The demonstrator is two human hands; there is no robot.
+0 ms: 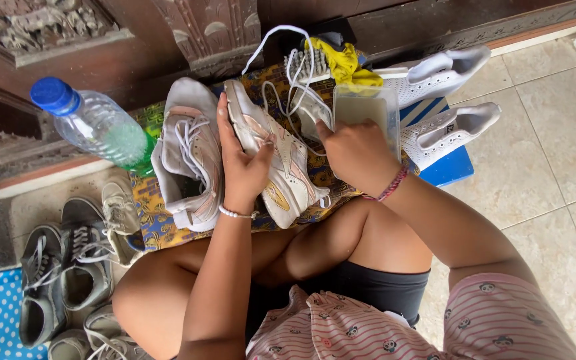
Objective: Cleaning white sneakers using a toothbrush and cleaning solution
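My left hand point(243, 163) grips a white and pink sneaker point(281, 167) around its middle, sole side toward the palm, over a patterned cloth point(151, 220). My right hand point(355, 153) rests beside that sneaker's tongue, with its fingers by the shoe's opening and in front of a clear plastic tub point(368, 107); whether it holds anything is hidden. The matching sneaker point(185, 150) lies just left of my left hand. Loose white laces point(291, 73) trail above the held shoe.
A clear bottle with a blue cap point(95, 123) lies at the left. White shoes point(445, 100) sit on a blue box point(451, 170) at the right. A brush and yellow cloth point(341, 60) lie behind. Grey sneakers point(75, 267) stand at lower left. Carved wooden furniture point(188, 33) lines the back.
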